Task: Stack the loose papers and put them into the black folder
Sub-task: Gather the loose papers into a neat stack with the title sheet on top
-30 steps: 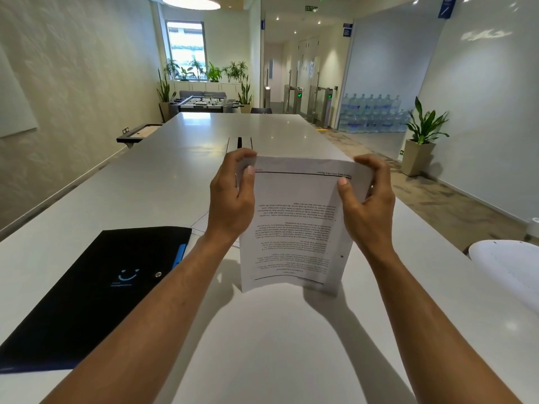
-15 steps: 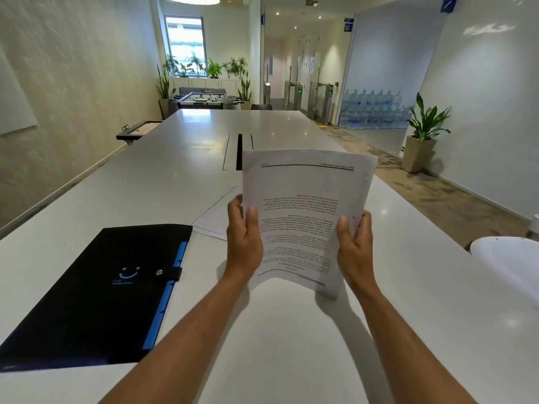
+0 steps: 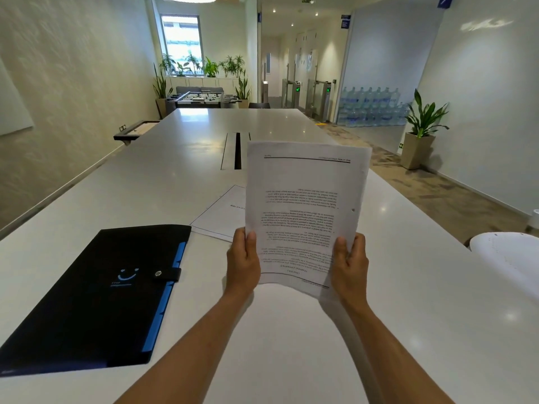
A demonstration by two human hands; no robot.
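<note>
I hold a stack of printed papers (image 3: 303,211) upright above the white table (image 3: 291,345), text upside down. My left hand (image 3: 243,262) grips its lower left edge and my right hand (image 3: 350,265) grips its lower right edge. One loose sheet (image 3: 223,217) lies flat on the table behind the stack, partly hidden by it. The black folder (image 3: 96,298) with blue edges and a snap strap lies closed on the table to the left of my left arm.
A cable slot (image 3: 236,151) runs down the table's middle beyond the papers. A white chair back (image 3: 507,258) stands at the right edge. The table's right edge drops to a carpeted floor with a potted plant (image 3: 420,132).
Both hands slid from the top of the stack down to its lower edges, and the stack now stands taller. The loose sheet behind it has come into view.
</note>
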